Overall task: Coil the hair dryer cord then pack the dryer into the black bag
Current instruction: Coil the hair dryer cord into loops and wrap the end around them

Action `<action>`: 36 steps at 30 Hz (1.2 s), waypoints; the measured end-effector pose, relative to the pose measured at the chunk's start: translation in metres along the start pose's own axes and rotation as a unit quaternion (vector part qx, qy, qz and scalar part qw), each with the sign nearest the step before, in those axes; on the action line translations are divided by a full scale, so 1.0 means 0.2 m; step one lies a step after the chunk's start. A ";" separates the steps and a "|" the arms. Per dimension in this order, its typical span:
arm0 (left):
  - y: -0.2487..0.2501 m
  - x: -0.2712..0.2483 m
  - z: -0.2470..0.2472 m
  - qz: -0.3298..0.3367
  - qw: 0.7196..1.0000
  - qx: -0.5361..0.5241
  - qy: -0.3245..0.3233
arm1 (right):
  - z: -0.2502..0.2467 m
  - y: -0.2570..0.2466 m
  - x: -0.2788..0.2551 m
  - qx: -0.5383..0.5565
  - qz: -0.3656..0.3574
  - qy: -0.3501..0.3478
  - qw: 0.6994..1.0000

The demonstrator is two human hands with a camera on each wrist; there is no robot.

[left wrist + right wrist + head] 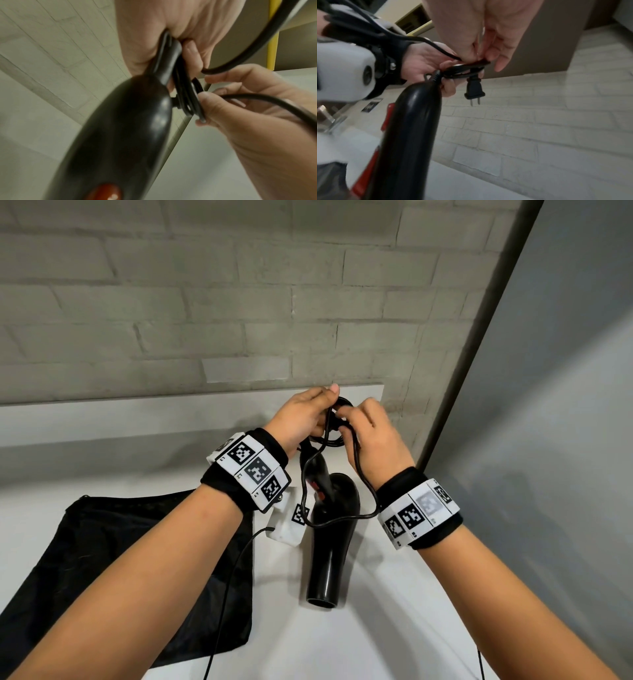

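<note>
The black hair dryer [330, 542] hangs handle-up below both hands, its nozzle down near the white table [404, 621]. My left hand [301, 416] grips the cord's coiled loops [337, 426] together with the cord's root at the handle tip. My right hand [373, 440] pinches the same loops from the right. One slack loop [371, 501] droops past my right wrist. In the right wrist view the plug [473, 89] dangles under the coil [465, 67]. The left wrist view shows the handle [123, 135] and its red switch [104, 192]. The black bag [102, 559] lies flat at the left.
A grey brick wall [239, 302] stands close behind the table, with a low white ledge [137, 419] along it. A grey panel [548, 405] closes the right side. A thin black cable [222, 611] from my left wrist camera trails over the bag's edge.
</note>
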State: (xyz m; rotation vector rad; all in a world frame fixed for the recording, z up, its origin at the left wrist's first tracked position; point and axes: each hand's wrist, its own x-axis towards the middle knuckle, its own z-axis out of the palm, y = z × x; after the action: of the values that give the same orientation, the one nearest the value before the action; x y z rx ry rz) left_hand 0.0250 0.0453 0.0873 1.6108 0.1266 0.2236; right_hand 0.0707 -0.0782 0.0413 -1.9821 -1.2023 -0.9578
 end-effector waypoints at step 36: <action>0.01 0.01 0.06 -0.054 0.996 -0.065 0.034 | 0.02 0.17 -0.06 0.295 0.296 -0.246 0.875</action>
State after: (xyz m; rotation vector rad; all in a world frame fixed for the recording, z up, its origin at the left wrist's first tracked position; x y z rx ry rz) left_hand 0.0300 0.0346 0.0897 1.4633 0.2457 0.1982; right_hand 0.0985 -0.0938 0.0242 -1.9172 -0.8747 0.2264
